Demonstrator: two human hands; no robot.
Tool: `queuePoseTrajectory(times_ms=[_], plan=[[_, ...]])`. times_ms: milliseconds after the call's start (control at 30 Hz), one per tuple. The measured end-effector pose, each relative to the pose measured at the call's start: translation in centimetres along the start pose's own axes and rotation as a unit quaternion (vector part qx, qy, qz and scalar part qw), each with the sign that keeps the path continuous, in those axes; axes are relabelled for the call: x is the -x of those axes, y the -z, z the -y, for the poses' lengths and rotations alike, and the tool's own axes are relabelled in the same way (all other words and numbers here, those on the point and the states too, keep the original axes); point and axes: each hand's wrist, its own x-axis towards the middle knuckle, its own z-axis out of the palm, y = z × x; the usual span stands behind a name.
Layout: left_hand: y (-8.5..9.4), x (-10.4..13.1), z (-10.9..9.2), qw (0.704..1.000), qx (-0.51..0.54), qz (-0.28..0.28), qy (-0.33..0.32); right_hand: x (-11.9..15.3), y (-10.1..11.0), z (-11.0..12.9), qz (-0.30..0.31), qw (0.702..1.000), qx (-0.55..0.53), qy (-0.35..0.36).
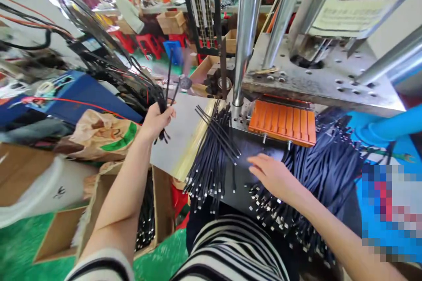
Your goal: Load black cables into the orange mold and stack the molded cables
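Observation:
My left hand [157, 119] is closed around a small bunch of black cables [162, 104], whose ends stick out above and below the fist. My right hand [273, 174] hovers palm down with its fingers stretched forward, slightly blurred, and nothing shows in it. Between the hands lies a pile of black cables with silvery tips [211, 158], a few crossing on top. Under and beside my right forearm spreads a larger heap of black cables [329, 162]. An orange grooved block [281, 123] sits on the machine just beyond my right hand.
A press with steel columns [249, 22] and a thick metal plate [316, 74] stands ahead on the right. At lower left, a cardboard box [164, 210] holds more cables, beside a white bucket [49, 189]. A blue pipe [395, 125] runs at right. Another person [130, 13] sits farther back.

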Motion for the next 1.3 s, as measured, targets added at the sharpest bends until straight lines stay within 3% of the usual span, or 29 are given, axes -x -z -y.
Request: queuePoseTrajectory(times_ms=[67,133,200,300,433,567,633,733,800,867,900,967,1033,1100,1200,1300], plan=[[-0.4,-1.9,2.6,0.961,-0.275,-0.016,0.036,-4.9,-1.3,1.1,0.037,0.998,0.056,-0.006],[-1.2,-2.5,4.8,0.897,-0.433,0.009,0.085,-8.4,-2.2,1.4,0.043,0.995,0.078,-0.040],[-2.1,-1.9,6.5,0.872,-0.474,0.034,0.119,-10.7,-2.7,1.4,0.037,0.994,0.067,-0.082],[-3.3,-0.3,8.1,0.869,-0.478,0.029,0.123,-12.2,-2.9,1.0,0.045,0.991,0.037,-0.117],[-4.3,0.6,9.3,0.847,-0.525,-0.026,0.076,-12.5,-3.2,1.1,0.060,0.989,0.020,-0.132],[-4.7,0.7,9.0,0.844,-0.533,-0.063,0.019,-13.0,-3.5,1.7,0.051,0.987,0.018,-0.150],[-4.7,1.4,8.2,0.858,-0.510,-0.066,-0.024,-13.2,-3.4,1.7,0.059,0.987,0.008,-0.147],[-4.8,3.0,6.5,0.912,-0.402,-0.013,-0.085,-13.3,-3.3,1.4,0.074,0.989,-0.006,-0.128],[-5.1,4.3,5.1,0.953,-0.285,0.057,-0.088,-13.4,-3.3,1.5,0.082,0.989,-0.007,-0.120],[-5.7,5.5,3.7,0.974,-0.147,0.167,-0.038,-13.4,-3.3,1.8,0.087,0.989,-0.002,-0.117],[-6.2,6.0,3.1,0.969,-0.074,0.235,0.009,-13.3,-3.2,2.0,0.088,0.989,0.000,-0.115],[-7.3,6.6,2.0,0.931,0.061,0.340,0.115,-12.6,-2.4,2.5,0.081,0.992,-0.007,-0.094],[-8.7,6.7,0.9,0.904,0.174,0.342,0.189,-11.2,-1.1,3.0,0.073,0.995,-0.043,-0.050],[-9.9,6.5,-0.4,0.901,0.265,0.282,0.197,-9.1,0.6,3.3,0.063,0.993,-0.099,-0.004],[-11.3,5.5,-3.3,0.905,0.335,0.251,0.079,-6.2,2.9,3.0,0.019,0.990,-0.137,0.026],[-12.3,4.0,-7.4,0.920,0.271,0.228,-0.165,-5.3,4.8,1.3,-0.081,0.989,-0.116,0.036]])
